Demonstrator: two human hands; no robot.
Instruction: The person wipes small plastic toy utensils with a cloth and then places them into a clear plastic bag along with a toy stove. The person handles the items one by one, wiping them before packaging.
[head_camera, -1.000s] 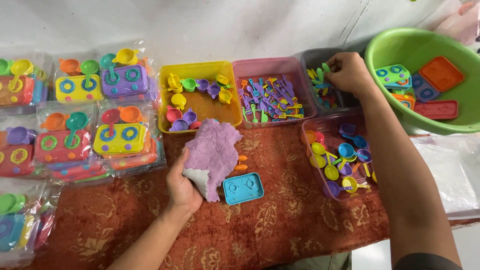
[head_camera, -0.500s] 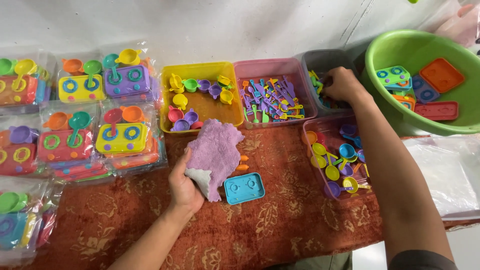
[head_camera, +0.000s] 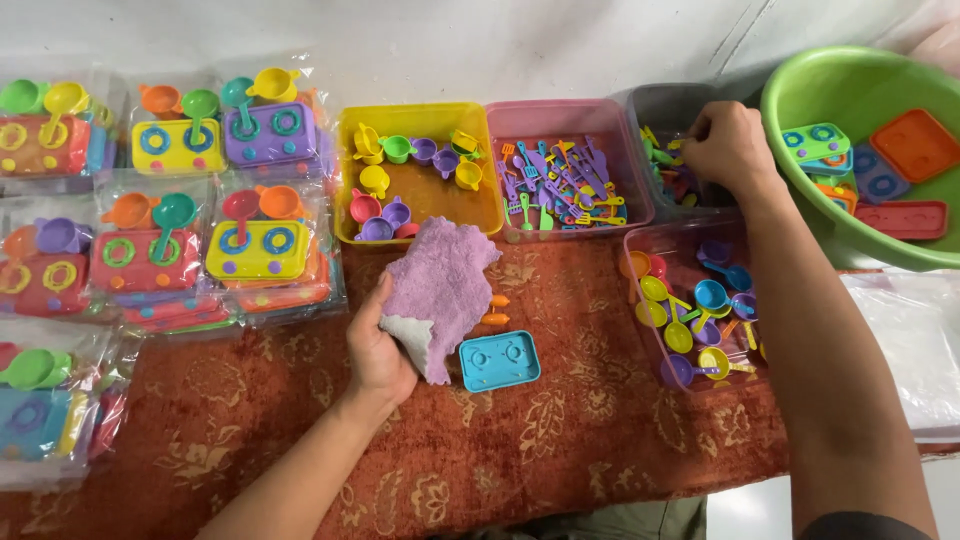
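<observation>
My left hand (head_camera: 375, 350) is gripping the purple fluffy cloth (head_camera: 440, 285); my right hand (head_camera: 730, 150) fingers are pinching inside the grey plastic bin (head_camera: 665, 110) beside it, where small pieces may be slipping out.

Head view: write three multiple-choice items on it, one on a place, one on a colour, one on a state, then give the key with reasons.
1. Where is the right hand?
A. in the grey bin
B. in the green basin
C. on the red cloth

2. What colour is the toy stove lying loose by the left hand?
A. orange
B. blue
C. yellow

3. What is the left hand doing?
A. lying flat and empty
B. gripping a purple rag
C. holding a cup

Key: 1 A, the fingers reach among the small pieces in the grey bin; 2 B, the loose stove is light blue; 3 B, thumb and fingers close on the rag's folded corner.
</observation>
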